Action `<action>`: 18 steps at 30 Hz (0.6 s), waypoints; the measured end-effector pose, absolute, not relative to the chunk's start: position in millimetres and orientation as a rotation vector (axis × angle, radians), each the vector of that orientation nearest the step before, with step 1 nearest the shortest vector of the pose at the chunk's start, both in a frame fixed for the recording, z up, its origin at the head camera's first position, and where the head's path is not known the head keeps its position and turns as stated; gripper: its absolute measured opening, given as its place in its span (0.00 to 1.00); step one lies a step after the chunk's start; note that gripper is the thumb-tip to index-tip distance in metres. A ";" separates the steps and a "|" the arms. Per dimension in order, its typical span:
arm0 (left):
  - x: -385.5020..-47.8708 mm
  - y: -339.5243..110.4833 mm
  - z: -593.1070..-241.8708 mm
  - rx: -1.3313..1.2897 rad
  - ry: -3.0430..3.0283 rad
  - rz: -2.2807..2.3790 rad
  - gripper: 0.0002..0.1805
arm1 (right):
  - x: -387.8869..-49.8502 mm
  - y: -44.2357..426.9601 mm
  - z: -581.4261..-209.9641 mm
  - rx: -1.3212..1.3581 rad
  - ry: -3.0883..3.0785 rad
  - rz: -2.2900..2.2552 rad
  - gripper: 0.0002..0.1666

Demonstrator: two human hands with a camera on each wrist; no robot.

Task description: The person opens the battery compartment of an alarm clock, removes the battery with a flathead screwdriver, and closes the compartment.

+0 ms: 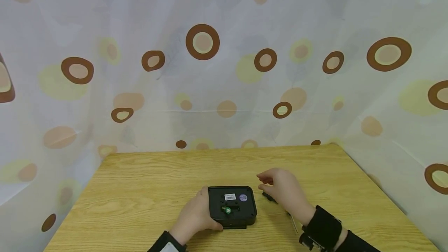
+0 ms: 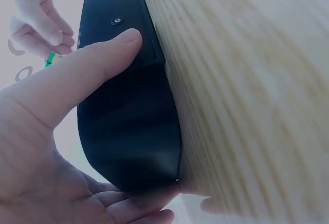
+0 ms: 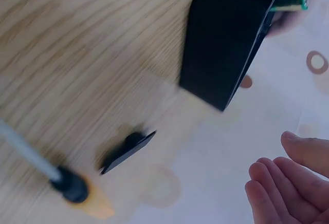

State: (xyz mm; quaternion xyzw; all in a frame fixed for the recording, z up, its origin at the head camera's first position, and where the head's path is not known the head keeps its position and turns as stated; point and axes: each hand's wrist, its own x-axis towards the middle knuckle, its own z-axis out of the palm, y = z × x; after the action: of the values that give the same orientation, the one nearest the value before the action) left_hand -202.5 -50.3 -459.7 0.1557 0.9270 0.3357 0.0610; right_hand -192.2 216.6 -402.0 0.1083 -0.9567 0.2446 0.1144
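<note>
A black box-shaped device [image 1: 232, 201] stands on the wooden table, its labelled face with a white sticker and a round purple one turned up. My left hand [image 1: 197, 213] grips its left side, the thumb [image 2: 110, 59] lying along the near side in the left wrist view. From a slot in the face a green battery [image 1: 226, 209] sticks out at a tilt, also seen in the right wrist view [image 3: 290, 3]. Right of the device, my right hand [image 1: 285, 191] hovers with fingers loosely bent and nothing visible in them. Beneath it lies a small black piece [image 3: 128, 153].
A screwdriver [image 3: 74, 187] with a metal shaft lies on the table [image 1: 157, 182] below my right wrist, right of the device. Behind the table and at its sides hangs a pale sheet [image 1: 224, 84] patterned with brown and yellow circles.
</note>
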 end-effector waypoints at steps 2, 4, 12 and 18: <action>-202.4 -50.0 -459.7 0.473 2.811 1.014 0.64 | -190.3 210.0 -400.6 0.343 -2.792 0.710 0.14; -202.3 -49.9 -459.3 0.475 2.815 1.014 0.64 | -188.9 204.2 -399.7 0.391 -2.779 0.697 0.15; -202.5 -51.1 -457.9 0.462 2.792 1.018 0.62 | -183.5 185.3 -395.7 0.555 -2.773 0.760 0.15; -202.6 -51.5 -457.4 0.475 2.789 1.016 0.60 | -181.0 175.9 -400.5 0.659 -2.760 0.769 0.16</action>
State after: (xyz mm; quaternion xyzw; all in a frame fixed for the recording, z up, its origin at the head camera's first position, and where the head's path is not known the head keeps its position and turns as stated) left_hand -202.6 -51.5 -457.4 0.1577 0.9257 0.3371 0.0677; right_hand -181.0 175.9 -400.5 0.2231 -0.9340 0.2602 0.1005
